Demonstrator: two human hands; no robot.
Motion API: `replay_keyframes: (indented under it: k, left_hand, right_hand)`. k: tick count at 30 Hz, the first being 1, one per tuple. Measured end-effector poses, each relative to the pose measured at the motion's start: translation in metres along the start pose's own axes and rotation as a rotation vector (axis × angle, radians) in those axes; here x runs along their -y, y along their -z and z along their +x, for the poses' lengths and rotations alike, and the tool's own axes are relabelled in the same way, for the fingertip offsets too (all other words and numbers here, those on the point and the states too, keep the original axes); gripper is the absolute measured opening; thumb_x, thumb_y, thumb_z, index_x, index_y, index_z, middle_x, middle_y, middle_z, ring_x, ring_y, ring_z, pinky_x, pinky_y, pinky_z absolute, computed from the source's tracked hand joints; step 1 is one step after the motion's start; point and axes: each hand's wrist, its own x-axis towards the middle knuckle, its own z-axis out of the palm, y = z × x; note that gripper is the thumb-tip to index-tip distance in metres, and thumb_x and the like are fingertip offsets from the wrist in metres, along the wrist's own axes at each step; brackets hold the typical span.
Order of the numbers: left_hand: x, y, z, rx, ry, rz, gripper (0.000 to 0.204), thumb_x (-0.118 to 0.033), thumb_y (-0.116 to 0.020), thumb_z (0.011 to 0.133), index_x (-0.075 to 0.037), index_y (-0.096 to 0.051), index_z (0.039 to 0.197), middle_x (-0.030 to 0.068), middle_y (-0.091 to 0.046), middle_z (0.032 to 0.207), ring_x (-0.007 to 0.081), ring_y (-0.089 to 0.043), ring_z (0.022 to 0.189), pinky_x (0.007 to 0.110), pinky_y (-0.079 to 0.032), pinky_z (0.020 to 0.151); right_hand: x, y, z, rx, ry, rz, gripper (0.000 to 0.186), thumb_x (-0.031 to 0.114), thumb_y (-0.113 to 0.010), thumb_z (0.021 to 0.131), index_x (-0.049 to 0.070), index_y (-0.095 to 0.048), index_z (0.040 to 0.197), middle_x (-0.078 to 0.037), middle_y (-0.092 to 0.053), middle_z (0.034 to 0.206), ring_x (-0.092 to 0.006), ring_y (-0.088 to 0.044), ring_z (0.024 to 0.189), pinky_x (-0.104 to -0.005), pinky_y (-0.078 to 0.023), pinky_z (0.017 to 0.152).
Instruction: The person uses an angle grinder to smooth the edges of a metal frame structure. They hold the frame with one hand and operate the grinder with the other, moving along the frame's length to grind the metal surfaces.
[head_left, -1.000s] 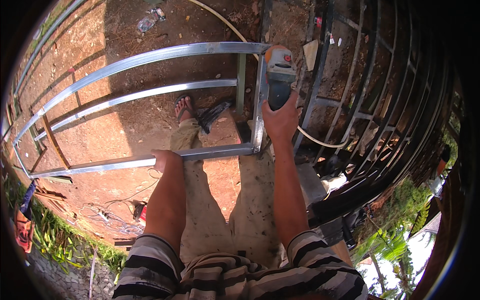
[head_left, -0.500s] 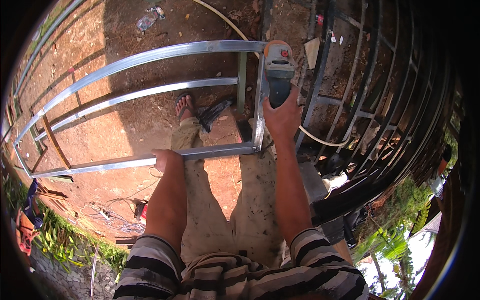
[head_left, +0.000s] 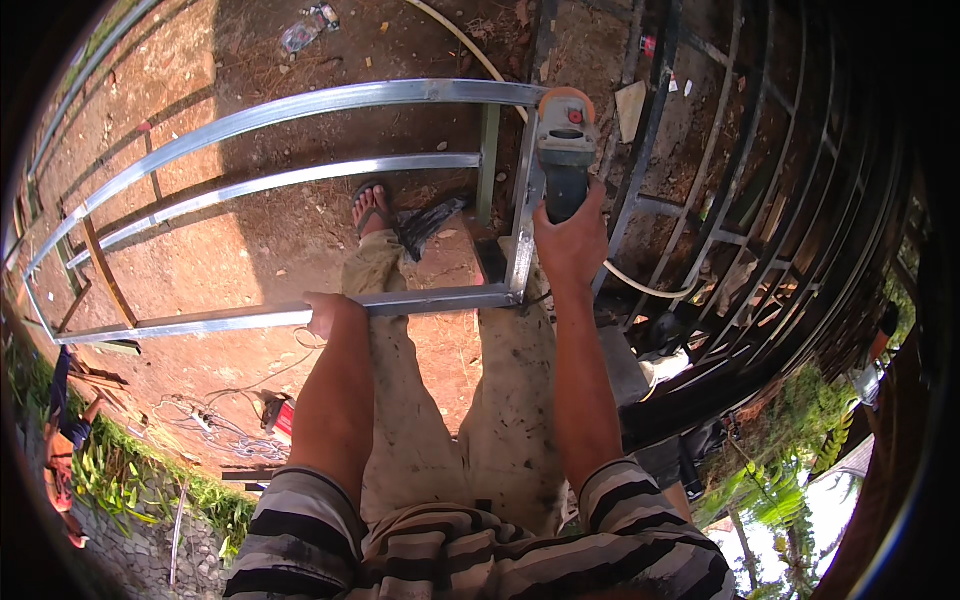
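Observation:
My left hand [head_left: 330,318] is closed round the near bar of a silver metal frame [head_left: 430,91], which spans from the far left to the middle right. My right hand [head_left: 570,240] grips the dark body of an angle grinder [head_left: 566,150]. The grinder's orange disc lies at the frame's upper right corner, alongside its short end bar; whether it touches the metal I cannot tell. Below the frame are my legs and a sandalled foot.
Dark steel grilles [head_left: 741,200] fill the right side, with a cream hose [head_left: 650,285] among them. A red machine [head_left: 282,420] and tangled cables lie on the lower-left ground. A person in orange [head_left: 62,460] is at the far left edge, beside plants and a stone wall.
My right hand and the grinder have shifted slightly rightward. The person at the left edge has moved and shows more. My left hand stays on the bar.

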Motion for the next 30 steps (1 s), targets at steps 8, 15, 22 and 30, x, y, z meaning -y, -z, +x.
replay_keyframes:
  k: [8,15,22,30]
  left_hand:
    - [-0.001,0.000,-0.002,-0.011,0.003,0.013,0.077,-0.063,-0.058,0.095,0.009,-0.068,0.123,0.0288,-0.076,0.114,0.0452,-0.075,0.103,0.053,-0.059,0.096]
    - [0.001,0.000,0.000,-0.011,-0.006,0.011,0.078,-0.063,-0.059,0.095,0.009,-0.068,0.122,0.0289,-0.076,0.114,0.0455,-0.075,0.103,0.054,-0.059,0.096]
    - [-0.002,0.002,-0.003,-0.019,0.008,0.007,0.077,-0.062,-0.060,0.094,0.010,-0.069,0.119,0.0288,-0.076,0.113,0.0454,-0.075,0.102,0.053,-0.059,0.095]
    - [-0.002,-0.001,0.000,-0.024,0.030,-0.024,0.075,-0.061,-0.062,0.093,0.009,-0.070,0.119,0.0278,-0.077,0.112,0.0450,-0.075,0.101,0.053,-0.059,0.097]
  right_hand:
    - [0.003,0.005,-0.001,0.044,-0.043,0.019,0.067,0.025,-0.081,0.087,0.012,-0.048,0.143,-0.021,-0.076,0.109,-0.0455,-0.076,0.097,-0.0555,-0.059,0.083]
    - [0.012,0.009,-0.003,0.077,-0.073,0.026,0.070,0.027,-0.084,0.085,0.010,-0.048,0.143,-0.024,-0.073,0.113,-0.0462,-0.073,0.100,-0.0570,-0.057,0.086]
    - [0.015,0.004,-0.011,0.031,-0.066,0.015,0.071,0.028,-0.084,0.085,0.009,-0.049,0.143,-0.025,-0.070,0.118,-0.0477,-0.070,0.106,-0.0568,-0.056,0.091]
    - [0.008,0.010,-0.006,0.030,-0.059,0.020,0.068,0.026,-0.082,0.086,0.009,-0.048,0.142,-0.023,-0.074,0.114,-0.0462,-0.074,0.102,-0.0557,-0.058,0.086]
